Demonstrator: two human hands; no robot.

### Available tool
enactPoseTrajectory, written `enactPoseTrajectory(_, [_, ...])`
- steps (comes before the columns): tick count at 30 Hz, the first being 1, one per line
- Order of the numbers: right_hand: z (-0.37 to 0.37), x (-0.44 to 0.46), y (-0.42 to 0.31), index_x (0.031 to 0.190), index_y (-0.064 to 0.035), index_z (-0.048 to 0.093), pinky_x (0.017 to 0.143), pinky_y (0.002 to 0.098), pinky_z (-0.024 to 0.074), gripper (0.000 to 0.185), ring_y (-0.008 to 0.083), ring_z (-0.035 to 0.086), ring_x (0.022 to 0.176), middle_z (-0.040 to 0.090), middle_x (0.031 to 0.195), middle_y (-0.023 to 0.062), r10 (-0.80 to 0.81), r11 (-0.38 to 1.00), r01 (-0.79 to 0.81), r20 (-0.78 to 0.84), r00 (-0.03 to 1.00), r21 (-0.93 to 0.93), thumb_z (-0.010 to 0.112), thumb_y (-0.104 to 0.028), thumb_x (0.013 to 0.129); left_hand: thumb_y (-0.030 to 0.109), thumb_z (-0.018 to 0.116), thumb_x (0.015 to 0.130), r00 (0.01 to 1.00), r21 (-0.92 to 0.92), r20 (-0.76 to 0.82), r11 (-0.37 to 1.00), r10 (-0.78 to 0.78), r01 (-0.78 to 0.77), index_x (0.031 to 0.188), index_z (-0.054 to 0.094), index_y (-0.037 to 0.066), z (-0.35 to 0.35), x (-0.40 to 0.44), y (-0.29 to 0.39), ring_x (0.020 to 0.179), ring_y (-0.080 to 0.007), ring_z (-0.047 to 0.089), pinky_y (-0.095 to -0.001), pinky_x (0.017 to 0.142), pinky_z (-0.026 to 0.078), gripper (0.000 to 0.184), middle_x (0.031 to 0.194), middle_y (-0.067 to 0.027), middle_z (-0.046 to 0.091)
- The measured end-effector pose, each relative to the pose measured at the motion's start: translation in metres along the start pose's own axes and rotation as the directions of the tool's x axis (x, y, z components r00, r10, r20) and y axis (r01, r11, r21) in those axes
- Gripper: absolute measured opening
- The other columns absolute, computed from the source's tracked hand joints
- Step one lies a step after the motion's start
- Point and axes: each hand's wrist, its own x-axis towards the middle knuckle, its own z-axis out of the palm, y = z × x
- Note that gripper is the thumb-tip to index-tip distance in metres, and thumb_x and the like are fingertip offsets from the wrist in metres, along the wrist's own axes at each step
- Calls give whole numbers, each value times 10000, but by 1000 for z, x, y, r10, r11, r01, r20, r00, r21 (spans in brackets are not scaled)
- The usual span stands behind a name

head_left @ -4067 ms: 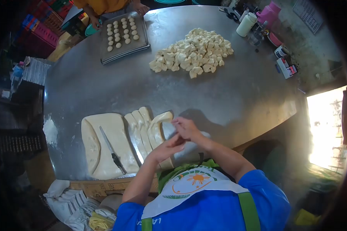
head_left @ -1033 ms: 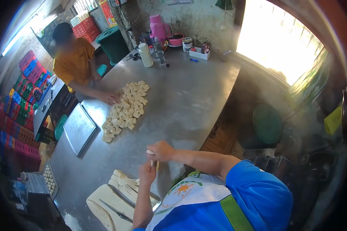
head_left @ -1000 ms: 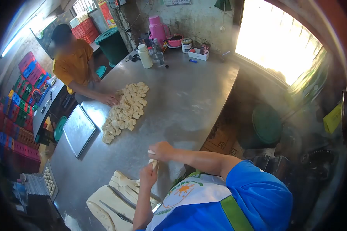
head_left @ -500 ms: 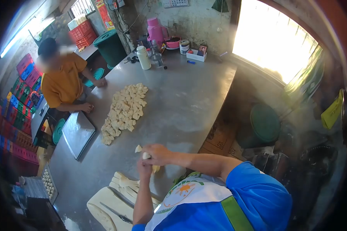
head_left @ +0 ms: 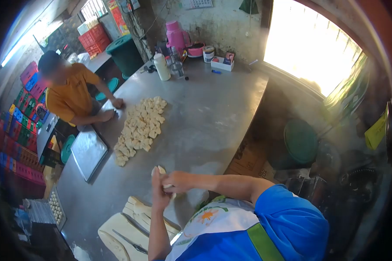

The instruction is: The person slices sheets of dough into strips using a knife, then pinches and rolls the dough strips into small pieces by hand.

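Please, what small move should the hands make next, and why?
Probably the right hand should pinch off one piece of the dough, since dough shows between this hand and the left hand, and loose dough pieces lie piled on the table.

I count two hands of mine, one left hand (head_left: 159,194) and one right hand (head_left: 178,181). I can't tell how many dough pieces (head_left: 162,170) are in them. I see one other person (head_left: 69,93) with two hands, one knife (head_left: 135,245), one pink jug (head_left: 175,37), one white bottle (head_left: 161,67) and one white box (head_left: 222,65). One heap of dough bits (head_left: 140,126) has too many to count.
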Motion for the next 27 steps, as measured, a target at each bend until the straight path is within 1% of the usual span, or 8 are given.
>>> enactPoseTrajectory(2, [4, 6, 0, 1054, -86, 635, 832, 464, 504, 373, 352, 640, 967, 652, 1022, 156, -14, 1000, 16, -113, 994, 19, 705, -366, 819, -33, 596, 840, 864, -559, 365, 660, -348, 502, 1149, 632, -24, 12, -26, -49, 904, -174, 651, -319, 796, 517, 311, 988, -147, 699])
enactPoseTrajectory(6, [1, 2, -1, 881, -61, 611, 766, 479, 502, 319, 374, 643, 904, 660, 922, 162, 225, 963, -261, -326, 918, -68, 704, -361, 823, 64, 632, 851, 781, -359, 321, 694, -536, 624, 1080, 667, 13, 45, -51, -51, 780, -143, 653, -323, 669, 510, 237, 810, -121, 704])
enactPoseTrajectory(8, [-12, 4, 10, 883, -59, 607, 768, 484, 504, 345, 375, 644, 913, 662, 937, 172, 406, 883, -437, -188, 894, -170, 711, -382, 820, 70, 626, 851, 691, 30, 478, 796, -543, 605, 1060, 685, 22, 7, -19, 5, 732, -181, 654, -312, 673, 506, 222, 811, -122, 697])
enactPoseTrajectory(10, [-21, -7, 40, 885, -57, 603, 770, 488, 505, 371, 376, 645, 921, 663, 951, 181, 585, 756, -583, -92, 806, -297, 719, -403, 817, 20, 616, 817, 941, -383, 338, 910, -23, 159, 1065, 700, 37, 2, -20, 13, 701, -271, 648, -349, 714, 520, 263, 798, -123, 691])
enactPoseTrajectory(13, [-9, -23, 81, 951, -53, 619, 794, 487, 506, 398, 373, 641, 958, 657, 1011, 207, 454, 791, -518, -256, 853, -324, 719, -410, 807, -39, 606, 754, 710, -411, 537, 593, -456, 692, 1242, 634, 58, -2, -26, -4, 835, -358, 646, -389, 812, 523, 498, 945, -158, 673])
enactPoseTrajectory(17, [4, -5, 22, 1031, -57, 630, 818, 467, 506, 391, 369, 632, 983, 645, 1051, 196, 153, 965, -175, -118, 981, -197, 737, -350, 795, -99, 633, 722, 913, -292, 352, 902, -208, 318, 1518, 291, 58, 12, -31, -36, 1190, -287, 535, -348, 978, 447, 880, 1366, -190, 492])
enactPoseTrajectory(22, [8, 9, -6, 1004, -67, 632, 805, 452, 512, 335, 362, 641, 953, 662, 1028, 156, -55, 998, 58, -245, 968, 5, 720, -330, 817, -54, 580, 811, 936, -387, 237, 858, -262, 338, 1336, 514, 33, 3, -5, -17, 1022, -264, 639, -349, 859, 501, 536, 1152, -167, 644])
enactPoseTrajectory(27, [-2, 8, 21, 971, -94, 645, 774, 457, 521, 315, 359, 648, 948, 669, 980, 126, 498, 813, -530, -182, 848, -243, 689, -378, 842, 58, 617, 884, 715, 157, 547, 893, -434, 422, 1118, 663, 12, 12, -13, -9, 832, -166, 684, -320, 693, 526, 243, 897, -135, 734])
